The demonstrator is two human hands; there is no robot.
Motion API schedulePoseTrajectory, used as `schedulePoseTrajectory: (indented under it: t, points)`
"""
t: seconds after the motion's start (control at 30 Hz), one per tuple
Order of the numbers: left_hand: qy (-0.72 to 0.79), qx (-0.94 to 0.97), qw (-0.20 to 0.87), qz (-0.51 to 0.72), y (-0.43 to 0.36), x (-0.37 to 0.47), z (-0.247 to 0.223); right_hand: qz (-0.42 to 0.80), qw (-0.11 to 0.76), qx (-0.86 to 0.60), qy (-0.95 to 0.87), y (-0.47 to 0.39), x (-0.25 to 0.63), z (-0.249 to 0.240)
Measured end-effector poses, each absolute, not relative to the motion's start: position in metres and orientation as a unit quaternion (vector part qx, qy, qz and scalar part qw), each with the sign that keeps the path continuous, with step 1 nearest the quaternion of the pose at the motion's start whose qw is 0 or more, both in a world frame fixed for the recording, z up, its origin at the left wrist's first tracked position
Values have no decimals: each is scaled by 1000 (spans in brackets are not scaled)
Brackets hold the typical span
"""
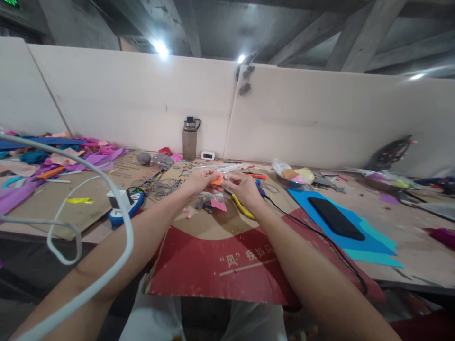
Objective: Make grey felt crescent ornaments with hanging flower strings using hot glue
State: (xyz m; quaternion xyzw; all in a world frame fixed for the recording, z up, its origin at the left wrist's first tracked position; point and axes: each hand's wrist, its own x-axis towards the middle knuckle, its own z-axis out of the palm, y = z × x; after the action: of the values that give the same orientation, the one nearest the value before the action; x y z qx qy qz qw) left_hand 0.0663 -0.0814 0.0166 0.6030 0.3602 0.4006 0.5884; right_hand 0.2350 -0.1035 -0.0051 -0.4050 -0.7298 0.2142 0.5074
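Note:
Over the brown and red cardboard sheet [227,265], my left hand [199,183] is closed, pinching a small orange piece [216,181] that looks like cloth or paper. My right hand [245,188] is closed beside it, its fingers on a crinkled clear plastic wrapper [229,178] touching the orange piece. Below my hands lie dark grey scraps [204,204] and a bright pink piece [219,204]. A curved yellow handle [242,207] of a hand tool sits under my right hand. Just past that hand is a blue tool [260,188] with a black cord.
Thin wire [165,188] lies tangled left of my hands, near a blue power strip [126,208]. A white cable [126,227] loops across the left foreground. Behind stands a bottle [189,142]. A black phone [336,218] rests on blue sheets [377,244] at right.

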Motion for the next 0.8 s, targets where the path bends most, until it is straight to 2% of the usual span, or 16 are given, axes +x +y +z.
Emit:
schedulePoseTrajectory:
  t: [0.17, 0.33, 0.5, 0.67, 0.8]
  points:
    - [371, 643, 559, 370, -82, 67, 15, 158, 513, -428, -727, -102, 237, -3]
    - [385, 659, 533, 365, -84, 67, 17, 195, 510, -458, -702, -102, 239, -5]
    - [392, 640, 552, 362, -87, 64, 22, 308, 486, -422, -701, -110, 234, 2]
    - [369, 640, 600, 308, -89, 61, 24, 273, 458, -439, -723, -114, 234, 8]
    - [344, 623, 635, 302, -89, 61, 24, 269, 468, -439, -719, -112, 236, 4]
